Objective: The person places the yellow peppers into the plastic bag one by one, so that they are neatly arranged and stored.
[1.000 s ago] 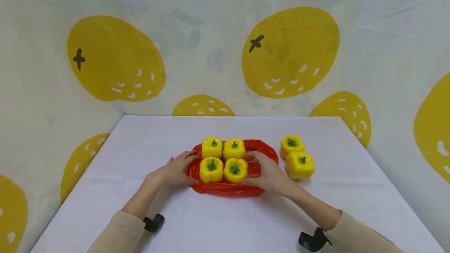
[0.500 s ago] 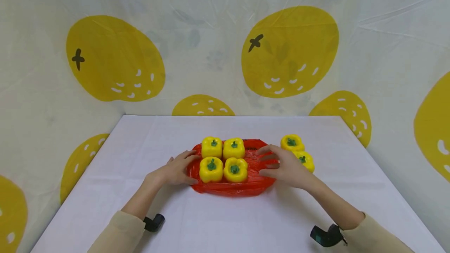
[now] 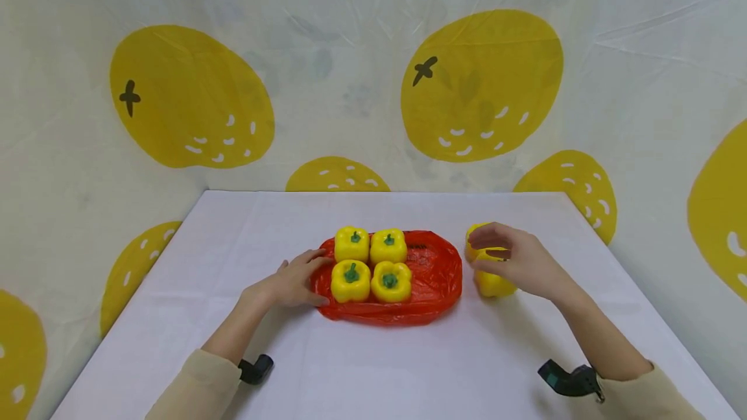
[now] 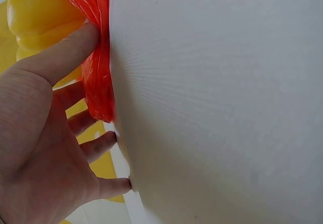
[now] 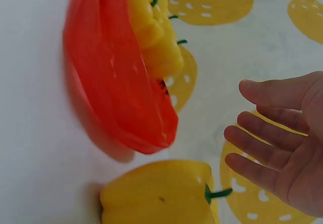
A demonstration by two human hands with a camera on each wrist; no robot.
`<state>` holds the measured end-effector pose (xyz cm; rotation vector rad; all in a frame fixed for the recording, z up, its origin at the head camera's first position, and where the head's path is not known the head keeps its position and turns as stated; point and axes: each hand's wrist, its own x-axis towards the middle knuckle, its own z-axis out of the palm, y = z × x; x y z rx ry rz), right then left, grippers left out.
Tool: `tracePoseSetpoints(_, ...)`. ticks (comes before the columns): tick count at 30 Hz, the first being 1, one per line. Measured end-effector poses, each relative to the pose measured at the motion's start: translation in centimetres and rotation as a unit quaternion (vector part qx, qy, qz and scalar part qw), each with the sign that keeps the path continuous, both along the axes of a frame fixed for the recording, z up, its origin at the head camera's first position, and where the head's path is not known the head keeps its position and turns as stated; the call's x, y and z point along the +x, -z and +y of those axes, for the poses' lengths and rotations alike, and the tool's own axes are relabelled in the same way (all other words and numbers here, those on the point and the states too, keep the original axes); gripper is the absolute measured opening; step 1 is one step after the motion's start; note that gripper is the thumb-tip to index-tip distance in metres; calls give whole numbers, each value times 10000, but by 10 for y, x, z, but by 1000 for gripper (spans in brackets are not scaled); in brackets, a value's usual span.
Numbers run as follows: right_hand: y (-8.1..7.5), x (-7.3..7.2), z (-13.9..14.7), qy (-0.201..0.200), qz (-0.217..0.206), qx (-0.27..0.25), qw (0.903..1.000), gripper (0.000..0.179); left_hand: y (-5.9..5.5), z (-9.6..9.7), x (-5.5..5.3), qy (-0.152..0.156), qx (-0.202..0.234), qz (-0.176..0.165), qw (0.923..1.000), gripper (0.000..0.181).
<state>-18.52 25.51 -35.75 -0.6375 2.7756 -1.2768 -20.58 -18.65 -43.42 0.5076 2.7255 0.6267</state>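
Several yellow bell peppers [image 3: 351, 282] stand, stems up, on a red plastic bag [image 3: 434, 277] at the middle of the table. My left hand [image 3: 292, 279] rests at the bag's left end. In the left wrist view its thumb [image 4: 75, 52] touches the red plastic, and its other fingers spread out beyond, some down at the table. My right hand [image 3: 519, 261] hovers over two more peppers to the right of the bag, partly hiding them. The right wrist view shows its fingers apart, holding nothing, above the nearer loose pepper [image 5: 156, 193].
A white cloth covers the table [image 3: 373, 368]. Behind it hangs a pale curtain [image 3: 338, 83] with large yellow fruit prints. A black wrist camera [image 3: 569, 379] sits at the right cuff, and another camera [image 3: 255, 369] is at the left cuff.
My right hand has left the pepper at the bag's front right and moved rightward to above the two loose peppers. My left hand and the peppers have stayed put.
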Motion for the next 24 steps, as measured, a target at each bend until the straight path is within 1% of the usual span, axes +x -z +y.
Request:
tracePoseSetpoints(5,0,0,21,251,-48,44,9997,45,-1,1,0,17,-26,9,10000,80)
tracePoseSetpoints(9,1,-2,38,336,-36,102,9994,47,-2,1,1,0,-19,1,10000,80)
tracePoseSetpoints(13,5,-5,50,320,-67,262,9991,52,-3,1,1,-25,-30,-3,10000,80)
tracePoseSetpoints(17,11,-6,58,218,-372,357,9984,61,-2,1,1,-1,-46,7,10000,80)
tracePoseSetpoints(21,17,-7,63,30,-766,336,9965,68,-1,0,0,7,-35,0,10000,80)
tracePoseSetpoints(24,21,-7,64,-78,-948,282,9951,71,0,0,0,-19,-24,-20,10000,80)
